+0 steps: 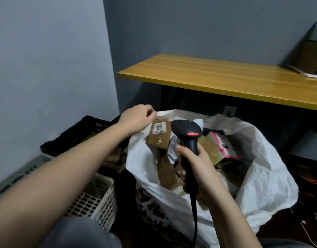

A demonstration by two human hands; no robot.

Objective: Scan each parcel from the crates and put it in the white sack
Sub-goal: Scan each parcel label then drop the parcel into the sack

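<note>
The white sack (265,176) stands open in the middle, holding several brown parcels and a pink and white box (225,145). My left hand (136,120) is at the sack's far left rim, fingers curled over a brown labelled parcel (160,135) that hangs just inside the opening. My right hand (195,165) grips the handle of a black barcode scanner (187,133) above the sack's mouth; the scanner's red strip is lit and its cable hangs down toward me.
A black crate (79,135) sits by the left wall, a white slotted crate (93,197) nearer me, a grey one (18,174) at far left. A wooden table (225,77) stands behind the sack with a cardboard box (311,54) on it. Cables (313,185) lie at right.
</note>
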